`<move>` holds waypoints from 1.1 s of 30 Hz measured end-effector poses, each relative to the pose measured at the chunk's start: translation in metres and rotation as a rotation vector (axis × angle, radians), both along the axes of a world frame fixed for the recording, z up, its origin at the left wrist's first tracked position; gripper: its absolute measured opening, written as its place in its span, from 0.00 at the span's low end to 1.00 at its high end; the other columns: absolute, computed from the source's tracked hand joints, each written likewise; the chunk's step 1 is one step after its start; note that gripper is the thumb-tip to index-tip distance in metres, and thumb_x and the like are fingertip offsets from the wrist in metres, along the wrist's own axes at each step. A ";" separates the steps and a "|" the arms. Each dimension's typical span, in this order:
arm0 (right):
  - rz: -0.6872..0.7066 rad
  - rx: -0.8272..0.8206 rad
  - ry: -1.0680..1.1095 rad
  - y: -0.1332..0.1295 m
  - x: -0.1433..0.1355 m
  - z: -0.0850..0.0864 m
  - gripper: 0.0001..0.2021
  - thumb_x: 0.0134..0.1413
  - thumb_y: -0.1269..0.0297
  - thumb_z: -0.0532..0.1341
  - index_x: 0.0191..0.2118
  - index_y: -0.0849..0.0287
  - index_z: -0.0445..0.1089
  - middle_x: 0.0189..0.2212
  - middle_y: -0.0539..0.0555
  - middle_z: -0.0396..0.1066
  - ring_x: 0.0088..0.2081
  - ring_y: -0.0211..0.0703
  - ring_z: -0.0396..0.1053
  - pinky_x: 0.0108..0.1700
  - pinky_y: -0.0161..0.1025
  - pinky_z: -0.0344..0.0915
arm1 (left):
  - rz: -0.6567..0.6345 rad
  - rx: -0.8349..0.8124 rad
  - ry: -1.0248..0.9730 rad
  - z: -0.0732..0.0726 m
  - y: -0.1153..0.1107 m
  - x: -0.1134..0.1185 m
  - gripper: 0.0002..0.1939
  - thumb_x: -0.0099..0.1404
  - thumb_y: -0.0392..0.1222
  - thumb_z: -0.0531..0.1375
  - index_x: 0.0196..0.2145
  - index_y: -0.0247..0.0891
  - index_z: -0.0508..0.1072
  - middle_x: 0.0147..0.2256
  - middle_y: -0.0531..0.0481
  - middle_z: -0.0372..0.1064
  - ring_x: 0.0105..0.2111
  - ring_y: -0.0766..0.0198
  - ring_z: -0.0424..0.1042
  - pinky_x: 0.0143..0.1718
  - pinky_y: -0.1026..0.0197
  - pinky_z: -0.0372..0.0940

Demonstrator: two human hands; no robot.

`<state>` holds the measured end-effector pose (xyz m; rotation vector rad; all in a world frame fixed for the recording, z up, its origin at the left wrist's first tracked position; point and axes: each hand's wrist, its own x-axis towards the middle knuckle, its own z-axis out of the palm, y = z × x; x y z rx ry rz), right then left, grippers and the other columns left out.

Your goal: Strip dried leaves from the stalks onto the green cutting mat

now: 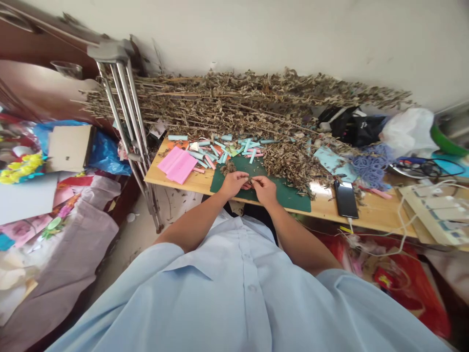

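Note:
My left hand and my right hand meet above the near edge of a dark green cutting mat. The fingers of both are pinched together around a small bit of dried leaf, mostly hidden by the fingertips. Just beyond my left hand lies a small clump of crumbled dried leaf. A larger heap of loose dried leaves covers the mat's right side. Several small blue and pink paper rolls are scattered behind my hands. Pink paper sheets rest to the left of the mat.
Long dried plant stalks are piled along the wall. A metal crutch leans at the table's left end. On the right are a phone with a cable, blue yarn, a white plastic bag and a power strip.

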<state>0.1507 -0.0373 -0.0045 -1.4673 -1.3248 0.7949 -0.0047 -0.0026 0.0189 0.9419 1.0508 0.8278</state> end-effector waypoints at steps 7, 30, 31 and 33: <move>0.089 0.147 -0.120 -0.010 -0.002 0.009 0.12 0.58 0.57 0.62 0.43 0.55 0.77 0.44 0.57 0.78 0.44 0.48 0.75 0.50 0.47 0.72 | 0.031 -0.033 0.000 0.004 0.000 0.001 0.11 0.65 0.28 0.58 0.45 0.27 0.74 0.29 0.48 0.76 0.25 0.68 0.76 0.33 0.62 0.75; 0.145 -0.024 -0.054 -0.005 0.007 0.005 0.09 0.59 0.59 0.58 0.38 0.57 0.73 0.28 0.51 0.74 0.31 0.42 0.71 0.39 0.40 0.69 | -0.122 0.060 0.079 0.008 -0.003 -0.002 0.10 0.62 0.27 0.59 0.41 0.26 0.76 0.25 0.48 0.75 0.24 0.65 0.77 0.29 0.63 0.74; 0.146 -0.050 -0.005 -0.004 0.008 0.006 0.09 0.58 0.59 0.59 0.37 0.57 0.73 0.26 0.49 0.73 0.29 0.41 0.70 0.37 0.39 0.69 | -0.114 0.042 0.066 0.008 -0.002 -0.003 0.10 0.62 0.27 0.59 0.42 0.26 0.75 0.26 0.48 0.75 0.25 0.65 0.77 0.29 0.63 0.74; 0.130 -0.085 0.080 -0.003 0.009 0.009 0.09 0.56 0.58 0.60 0.37 0.57 0.73 0.24 0.48 0.71 0.26 0.39 0.68 0.34 0.38 0.68 | -0.107 0.009 0.034 0.006 -0.001 -0.004 0.11 0.62 0.28 0.60 0.43 0.26 0.75 0.27 0.47 0.75 0.25 0.64 0.78 0.30 0.62 0.74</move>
